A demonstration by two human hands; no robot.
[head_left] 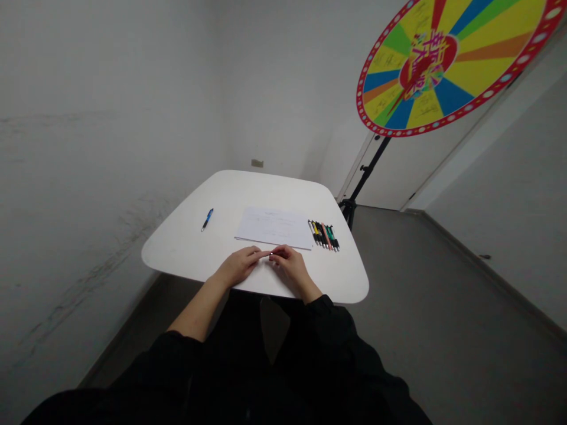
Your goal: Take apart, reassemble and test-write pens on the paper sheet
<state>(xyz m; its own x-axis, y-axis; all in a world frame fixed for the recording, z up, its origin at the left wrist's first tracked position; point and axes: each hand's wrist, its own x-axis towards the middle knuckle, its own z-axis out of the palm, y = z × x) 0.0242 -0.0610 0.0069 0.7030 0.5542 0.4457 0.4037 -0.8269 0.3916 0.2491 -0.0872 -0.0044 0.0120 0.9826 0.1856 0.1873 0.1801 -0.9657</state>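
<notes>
My left hand rests near the front edge of the white table. One of its fingers stretches out to the right, and something shiny, perhaps a ring, shows on a finger. My right hand meets that fingertip with its thumb and fingers pinched together. A tiny dark, shiny thing shows at the pinch, too small to name. Just beyond both hands lies a stack of white paper with faint writing on it.
A blue and black pen lies on the left of the table. Several pens in various colours sit in a row at right. Behind the table's right side stands a colourful prize wheel on a black stand. A wall runs along the left.
</notes>
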